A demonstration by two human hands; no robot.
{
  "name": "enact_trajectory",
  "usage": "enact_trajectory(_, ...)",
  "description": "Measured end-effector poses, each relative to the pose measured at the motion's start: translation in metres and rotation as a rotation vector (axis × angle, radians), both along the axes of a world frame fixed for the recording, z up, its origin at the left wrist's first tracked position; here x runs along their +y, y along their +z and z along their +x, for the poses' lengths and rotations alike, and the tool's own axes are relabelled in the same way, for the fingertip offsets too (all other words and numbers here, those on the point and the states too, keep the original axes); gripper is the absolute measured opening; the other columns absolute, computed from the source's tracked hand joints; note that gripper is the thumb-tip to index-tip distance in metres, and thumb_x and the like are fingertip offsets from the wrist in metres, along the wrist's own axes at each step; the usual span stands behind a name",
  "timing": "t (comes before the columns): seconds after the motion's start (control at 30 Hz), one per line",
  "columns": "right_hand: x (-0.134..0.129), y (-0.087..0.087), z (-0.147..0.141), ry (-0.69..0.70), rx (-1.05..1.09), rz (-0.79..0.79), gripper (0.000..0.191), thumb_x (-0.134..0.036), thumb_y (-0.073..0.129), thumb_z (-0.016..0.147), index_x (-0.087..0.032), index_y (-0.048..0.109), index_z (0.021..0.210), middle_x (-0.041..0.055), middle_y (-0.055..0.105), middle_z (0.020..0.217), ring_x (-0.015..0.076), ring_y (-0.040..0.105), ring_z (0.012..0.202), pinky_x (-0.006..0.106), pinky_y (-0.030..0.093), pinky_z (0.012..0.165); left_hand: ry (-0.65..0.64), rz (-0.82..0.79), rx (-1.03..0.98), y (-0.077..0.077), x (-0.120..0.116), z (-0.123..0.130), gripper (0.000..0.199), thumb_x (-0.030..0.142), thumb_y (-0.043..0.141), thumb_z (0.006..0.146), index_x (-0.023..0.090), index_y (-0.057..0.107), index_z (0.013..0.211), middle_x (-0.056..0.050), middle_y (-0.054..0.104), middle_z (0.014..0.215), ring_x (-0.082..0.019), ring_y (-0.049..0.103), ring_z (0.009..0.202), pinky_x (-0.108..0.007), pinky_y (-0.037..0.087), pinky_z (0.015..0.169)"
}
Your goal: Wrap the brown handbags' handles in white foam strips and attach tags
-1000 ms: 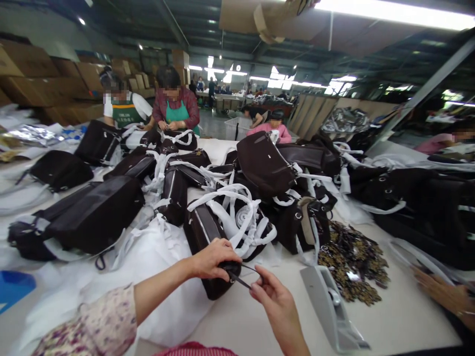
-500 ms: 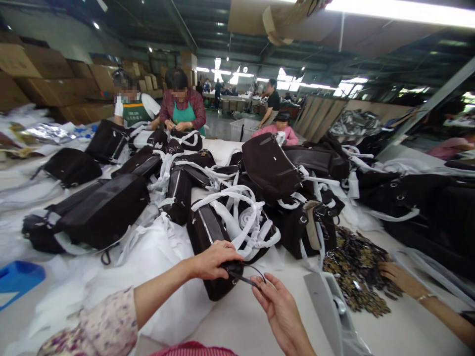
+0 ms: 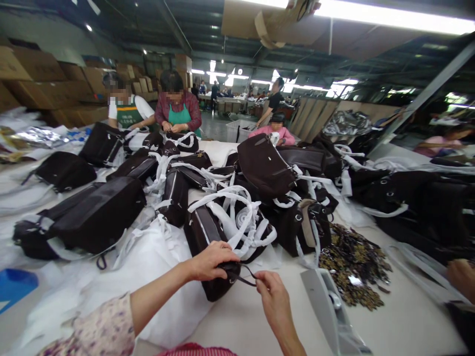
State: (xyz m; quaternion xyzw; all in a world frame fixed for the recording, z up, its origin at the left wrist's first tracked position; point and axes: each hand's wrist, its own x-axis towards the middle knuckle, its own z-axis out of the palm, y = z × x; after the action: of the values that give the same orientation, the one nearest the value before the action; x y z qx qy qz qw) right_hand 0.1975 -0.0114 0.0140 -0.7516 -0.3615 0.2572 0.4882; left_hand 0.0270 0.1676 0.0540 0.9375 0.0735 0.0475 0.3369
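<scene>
My left hand (image 3: 212,262) grips the end of a dark brown handbag (image 3: 202,242) with a silver-trimmed panel, which lies on a white non-woven bag (image 3: 159,282). A thin dark strap (image 3: 247,277) runs from the handbag's end to my right hand (image 3: 272,294), pinched between thumb and fingers. The spot where the strap joins the handbag is hidden under my left fingers. Beside my right hand stands a grey plastic dispenser (image 3: 326,309).
Several dark handbags with white ties crowd the white worktable (image 3: 260,316). A heap of small metal fittings (image 3: 352,264) lies to the right. A co-worker's hand (image 3: 462,279) shows at the right edge, and other people work across the table.
My right hand has drawn the strap out straighter from the handbag. The co-worker's hand has moved toward the right edge. My view has shifted slightly.
</scene>
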Motion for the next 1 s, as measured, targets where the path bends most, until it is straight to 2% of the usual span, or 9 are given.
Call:
enact_trajectory(0.07, 0.002, 0.002, 0.000, -0.021, 0.163, 0.040, 0.016, -0.037, 0.065, 0.071, -0.022, 0.068, 0.076, 0.0049, 0.065, 0.077, 0.0224, 0.059, 0.073, 0.035, 0.049, 0.068, 0.001, 0.007, -0.012, -0.001, 0.000, 0.000, 0.046, 0.029, 0.065, 0.080, 0.030, 0.053, 0.124, -0.002, 0.059, 0.121, -0.026, 0.043, 0.119, -0.038, 0.030, 0.101)
enact_trajectory(0.2, 0.007, 0.011, -0.008, -0.065, 0.853, 0.240, 0.027, -0.037, 0.080, 0.064, -0.021, 0.064, 0.079, -0.0009, 0.065, 0.072, 0.0173, 0.061, 0.072, 0.037, 0.051, 0.079, 0.013, -0.003, -0.034, -0.005, 0.000, 0.000, 0.045, 0.036, 0.062, 0.082, 0.029, 0.053, 0.125, -0.003, 0.059, 0.121, -0.026, 0.043, 0.119, -0.038, 0.031, 0.101)
enact_trajectory(0.27, 0.008, 0.012, -0.013, -0.032, 1.092, 0.341, 0.031, -0.032, 0.082, 0.063, -0.023, 0.063, 0.086, -0.0025, 0.065, 0.073, 0.0162, 0.062, 0.073, 0.040, 0.051, 0.084, 0.024, -0.018, -0.051, -0.006, 0.000, -0.001, 0.046, 0.040, 0.061, 0.083, 0.028, 0.052, 0.126, -0.003, 0.059, 0.122, -0.026, 0.043, 0.119, -0.038, 0.031, 0.101)
enact_trajectory(0.4, 0.008, 0.005, -0.016, -0.050, 1.304, 0.408, 0.035, -0.026, 0.083, 0.063, -0.025, 0.066, 0.094, -0.0032, 0.067, 0.077, 0.0152, 0.064, 0.079, 0.040, 0.050, 0.090, 0.015, -0.019, -0.059, -0.004, 0.000, 0.000, 0.049, 0.040, 0.059, 0.085, 0.031, 0.048, 0.132, -0.002, 0.059, 0.124, -0.025, 0.044, 0.118, -0.038, 0.030, 0.101)
enact_trajectory(0.53, 0.007, 0.002, -0.014, -0.141, 1.474, 0.429, 0.035, -0.023, 0.085, 0.060, -0.022, 0.069, 0.091, -0.0044, 0.067, 0.075, 0.0106, 0.064, 0.078, 0.030, 0.051, 0.091, 0.033, 0.025, -0.015, 0.002, -0.007, 0.006, 0.047, 0.030, 0.061, 0.082, 0.034, 0.051, 0.128, -0.001, 0.061, 0.117, -0.023, 0.046, 0.113, -0.038, 0.031, 0.099)
enact_trajectory(0.6, 0.006, 0.006, -0.013, -0.137, 1.455, 0.440, 0.036, -0.023, 0.085, 0.059, -0.023, 0.069, 0.092, -0.0042, 0.068, 0.074, 0.0099, 0.065, 0.077, 0.027, 0.052, 0.088, 0.077, 0.038, 0.007, 0.005, -0.010, 0.010, 0.042, 0.028, 0.064, 0.080, 0.033, 0.056, 0.121, -0.001, 0.061, 0.112, -0.023, 0.046, 0.110, -0.037, 0.032, 0.097)
enact_trajectory(0.7, 0.002, 0.013, -0.011, -0.088, 1.235, 0.421, 0.039, -0.024, 0.085, 0.061, -0.025, 0.069, 0.096, -0.0019, 0.070, 0.081, 0.0127, 0.066, 0.082, 0.030, 0.053, 0.086, 0.133, 0.041, 0.026, 0.009, -0.015, 0.014, 0.030, 0.029, 0.066, 0.078, 0.030, 0.061, 0.108, 0.000, 0.062, 0.105, -0.022, 0.047, 0.106, -0.036, 0.033, 0.093)
enact_trajectory(0.87, -0.007, 0.008, -0.005, -0.041, 0.683, 0.266, 0.042, -0.034, 0.081, 0.065, -0.020, 0.069, 0.103, 0.0042, 0.071, 0.086, 0.0198, 0.066, 0.084, 0.038, 0.055, 0.084, 0.139, 0.106, -0.059, 0.003, -0.019, 0.015, 0.012, 0.028, 0.064, 0.082, 0.026, 0.062, 0.094, 0.001, 0.063, 0.099, -0.021, 0.046, 0.108, -0.035, 0.030, 0.094)
enact_trajectory(1.0, -0.010, 0.004, 0.003, 0.091, 0.140, 0.229, 0.026, -0.037, 0.065, 0.080, -0.020, 0.071, 0.100, 0.0062, 0.069, 0.087, 0.0184, 0.064, 0.074, 0.031, 0.057, 0.068, 0.178, 0.152, -0.107, -0.005, -0.024, 0.014, 0.005, 0.028, 0.060, 0.085, 0.023, 0.059, 0.088, 0.001, 0.063, 0.095, -0.019, 0.048, 0.103, -0.035, 0.031, 0.092)
